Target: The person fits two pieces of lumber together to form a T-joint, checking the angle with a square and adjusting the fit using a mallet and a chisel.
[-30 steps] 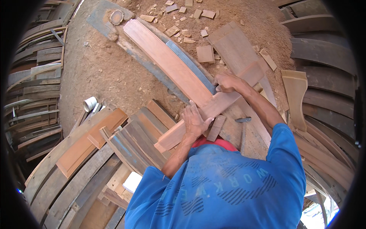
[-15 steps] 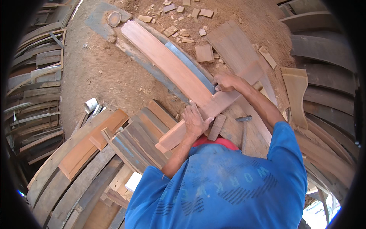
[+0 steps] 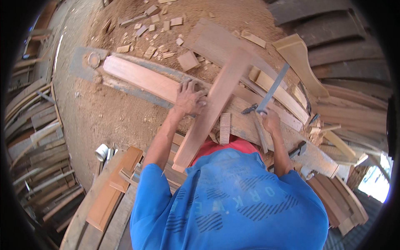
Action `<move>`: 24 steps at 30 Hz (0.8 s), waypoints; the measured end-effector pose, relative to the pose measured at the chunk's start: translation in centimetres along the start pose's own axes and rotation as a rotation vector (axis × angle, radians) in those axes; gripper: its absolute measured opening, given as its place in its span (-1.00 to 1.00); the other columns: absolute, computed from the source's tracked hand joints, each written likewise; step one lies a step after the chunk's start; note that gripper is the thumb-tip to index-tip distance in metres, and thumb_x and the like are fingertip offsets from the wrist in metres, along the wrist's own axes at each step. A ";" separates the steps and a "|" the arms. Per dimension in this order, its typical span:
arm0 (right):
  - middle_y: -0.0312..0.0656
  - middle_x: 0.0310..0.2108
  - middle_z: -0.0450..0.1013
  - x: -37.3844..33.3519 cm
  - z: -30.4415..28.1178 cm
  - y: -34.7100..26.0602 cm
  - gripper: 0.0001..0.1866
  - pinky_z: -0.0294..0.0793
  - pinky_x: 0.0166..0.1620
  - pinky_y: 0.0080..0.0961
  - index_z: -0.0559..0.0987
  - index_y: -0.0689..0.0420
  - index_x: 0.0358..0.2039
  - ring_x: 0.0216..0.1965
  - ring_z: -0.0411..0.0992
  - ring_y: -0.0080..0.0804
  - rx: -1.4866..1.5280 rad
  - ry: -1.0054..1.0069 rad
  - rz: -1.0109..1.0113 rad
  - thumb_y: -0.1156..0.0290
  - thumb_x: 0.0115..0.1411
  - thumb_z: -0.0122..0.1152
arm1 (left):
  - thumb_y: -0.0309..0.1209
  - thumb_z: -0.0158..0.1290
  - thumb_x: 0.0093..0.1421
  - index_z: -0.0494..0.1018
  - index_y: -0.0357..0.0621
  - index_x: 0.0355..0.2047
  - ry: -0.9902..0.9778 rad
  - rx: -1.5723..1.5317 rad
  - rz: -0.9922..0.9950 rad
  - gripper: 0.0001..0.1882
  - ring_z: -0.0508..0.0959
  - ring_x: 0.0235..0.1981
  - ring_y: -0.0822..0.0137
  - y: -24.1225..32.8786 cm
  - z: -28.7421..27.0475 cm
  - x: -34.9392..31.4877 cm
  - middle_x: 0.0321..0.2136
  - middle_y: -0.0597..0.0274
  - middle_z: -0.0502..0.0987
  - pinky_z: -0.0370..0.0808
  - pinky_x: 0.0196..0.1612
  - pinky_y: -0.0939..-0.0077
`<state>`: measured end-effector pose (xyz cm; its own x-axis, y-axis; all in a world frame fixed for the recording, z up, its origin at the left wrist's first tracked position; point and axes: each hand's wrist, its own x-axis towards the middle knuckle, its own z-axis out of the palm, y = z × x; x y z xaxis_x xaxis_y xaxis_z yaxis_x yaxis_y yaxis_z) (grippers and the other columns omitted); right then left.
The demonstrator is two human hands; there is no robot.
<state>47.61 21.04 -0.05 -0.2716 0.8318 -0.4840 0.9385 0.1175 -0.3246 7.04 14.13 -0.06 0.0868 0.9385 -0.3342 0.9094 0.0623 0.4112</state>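
A reddish-brown wooden board (image 3: 212,106) lies slantwise across a longer pale board (image 3: 141,79). My left hand (image 3: 190,98) is on the pale board where the two cross, its bent fingers closed against the near-left edge of the crossing board. To the right, my right hand (image 3: 271,121) is closed around the near end of a long, flat blue-grey metal blade (image 3: 275,87); that end is mostly hidden by the fingers. Left of this hand lies a hammer (image 3: 250,109). A small wooden block (image 3: 225,127) sits beside the crossing board, close to my body.
The pale board rests on a worn, blue-stained plank (image 3: 85,68). Wood offcuts (image 3: 154,50) and a wide flat board (image 3: 216,39) lie on the sawdust beyond. Planks (image 3: 112,187) are stacked at near left, and a white cup (image 3: 101,152) stands by them. Curved boards (image 3: 350,54) line the right.
My right hand has lifted the metal blade from beside the pale board and carried it right. My left hand has shifted from the crossing board's near part to the crossing. The view has turned.
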 end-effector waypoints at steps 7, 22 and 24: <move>0.14 -0.15 0.59 -7.3 3.0 2.4 -0.67 0.46 0.05 0.00 0.64 0.12 -0.06 -0.04 0.52 0.19 0.025 -0.038 0.227 0.19 0.30 0.17 | 0.03 0.31 0.06 0.61 0.42 0.08 -0.040 0.014 -0.018 -0.47 -0.08 0.47 -0.28 0.2 0.3 0.7 0.47 -0.13 0.01 -0.16 0.44 -0.28; 0.19 0.07 0.52 -12.5 4.2 8.3 -0.44 0.38 0.24 0.01 0.51 0.14 0.20 0.14 0.43 0.23 0.012 0.260 0.487 0.15 0.25 0.25 | 0.15 0.24 0.12 0.60 0.46 0.11 -0.162 0.053 -0.091 -0.47 -0.13 0.50 -0.34 -0.7 1.1 2.5 0.52 -0.20 -0.15 -0.21 0.44 -0.31; 0.23 0.19 0.42 -13.7 3.0 11.2 -0.33 0.33 0.29 -0.01 0.42 0.14 0.28 0.26 0.33 0.21 -0.058 0.376 0.653 0.09 0.23 0.26 | 0.14 0.23 0.14 0.59 0.46 0.11 -0.149 0.070 -0.086 -0.48 -0.14 0.50 -0.33 -1.2 1.5 2.3 0.53 -0.19 -0.15 -0.21 0.44 -0.31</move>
<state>61.25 9.28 0.48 0.4251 0.8701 -0.2495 0.8963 -0.4432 -0.0184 6.73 15.70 -2.60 0.0621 0.8698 -0.4894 0.9418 0.1113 0.3173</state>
